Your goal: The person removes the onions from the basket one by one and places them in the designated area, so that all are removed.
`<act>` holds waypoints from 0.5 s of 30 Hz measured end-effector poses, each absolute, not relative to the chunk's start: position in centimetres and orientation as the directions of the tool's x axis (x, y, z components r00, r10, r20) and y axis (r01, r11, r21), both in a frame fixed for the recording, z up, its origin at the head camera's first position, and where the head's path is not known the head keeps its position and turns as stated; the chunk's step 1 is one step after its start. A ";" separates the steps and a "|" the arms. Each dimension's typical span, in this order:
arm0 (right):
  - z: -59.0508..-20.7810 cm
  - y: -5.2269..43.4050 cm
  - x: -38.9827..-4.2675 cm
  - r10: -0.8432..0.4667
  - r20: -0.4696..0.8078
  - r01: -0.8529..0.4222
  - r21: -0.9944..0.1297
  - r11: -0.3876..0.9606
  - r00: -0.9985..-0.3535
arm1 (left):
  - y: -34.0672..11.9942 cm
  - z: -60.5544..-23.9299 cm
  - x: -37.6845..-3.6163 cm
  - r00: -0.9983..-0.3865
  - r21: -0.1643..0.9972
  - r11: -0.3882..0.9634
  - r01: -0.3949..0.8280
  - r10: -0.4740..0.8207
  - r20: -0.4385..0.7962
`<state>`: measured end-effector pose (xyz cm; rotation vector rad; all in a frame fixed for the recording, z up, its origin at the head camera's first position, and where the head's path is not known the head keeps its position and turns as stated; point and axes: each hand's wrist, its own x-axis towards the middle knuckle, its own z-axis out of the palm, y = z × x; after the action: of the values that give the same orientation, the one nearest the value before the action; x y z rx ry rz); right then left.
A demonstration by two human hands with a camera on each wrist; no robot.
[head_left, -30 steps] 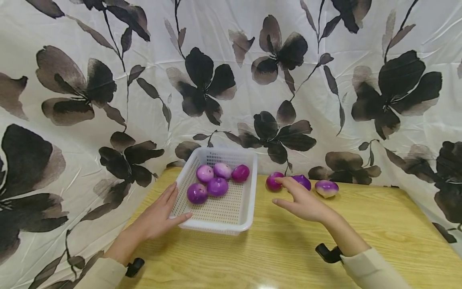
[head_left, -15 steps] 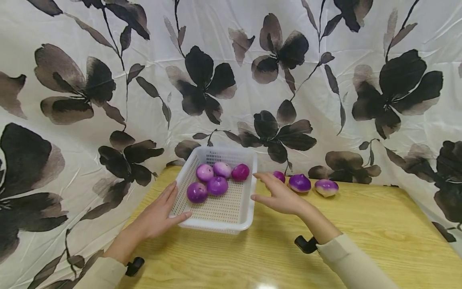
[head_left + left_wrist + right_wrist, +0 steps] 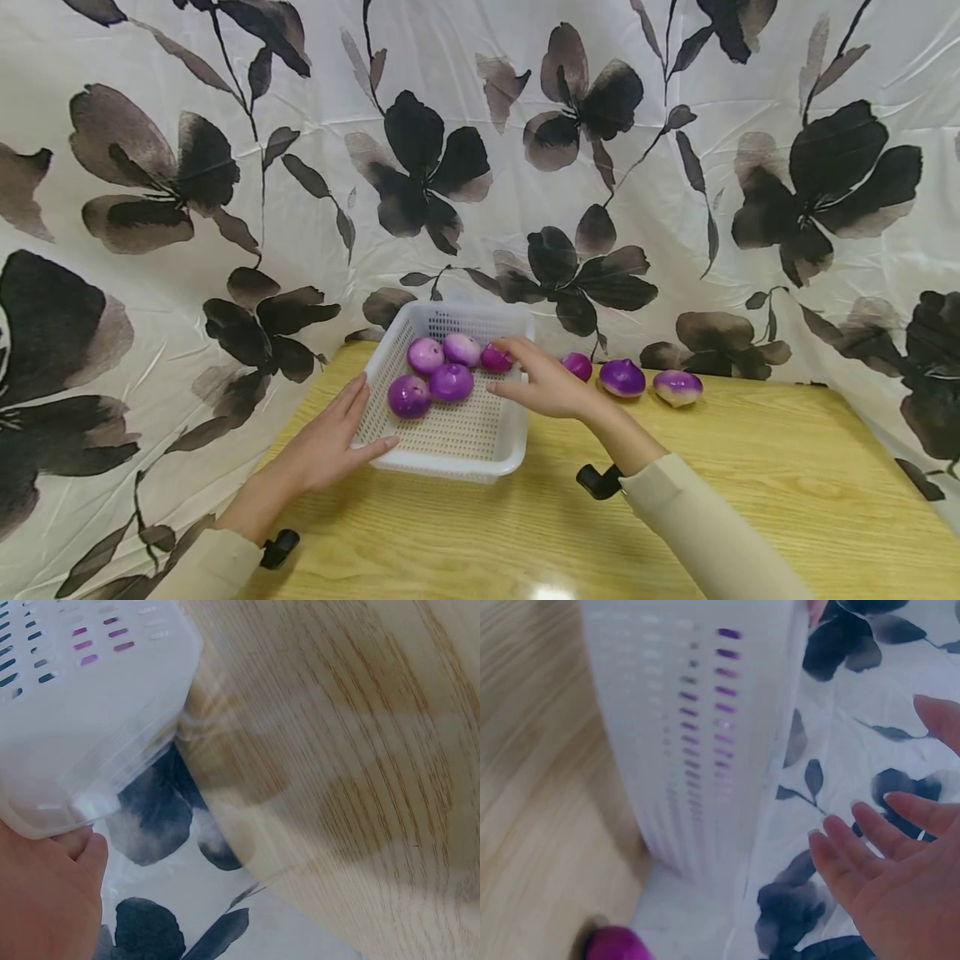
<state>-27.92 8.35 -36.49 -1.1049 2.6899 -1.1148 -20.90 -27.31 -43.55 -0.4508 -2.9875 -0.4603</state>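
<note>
Presently the open right hand hovers over the white basket holding 5 purple onions, its rim steadied by the flat left hand; a careless sweep might tip the basket, spilling them.

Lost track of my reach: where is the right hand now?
In the head view, the right hand hovers open over the basket's right rim, beside the magenta onion inside.
</note>
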 end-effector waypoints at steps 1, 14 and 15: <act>-36.4 8.0 -28.1 -0.617 0.220 -0.584 -0.652 0.483 -0.756 | -27.3 -43.6 -20.9 -0.953 0.282 0.911 0.301 0.275 0.128; -35.7 5.1 -30.5 -0.512 0.009 -0.248 -0.882 0.400 -0.859 | -27.3 -43.7 -21.0 -0.951 0.276 0.911 0.305 0.278 0.133; -35.7 4.9 -30.7 -0.503 -0.003 -0.231 -0.886 0.403 -0.864 | -27.3 -43.7 -21.0 -0.951 0.276 0.911 0.305 0.278 0.133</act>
<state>-30.67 4.93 -35.73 -0.6426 2.3927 -1.4460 -20.96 -27.31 -43.67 -0.4561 -2.9818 -0.4529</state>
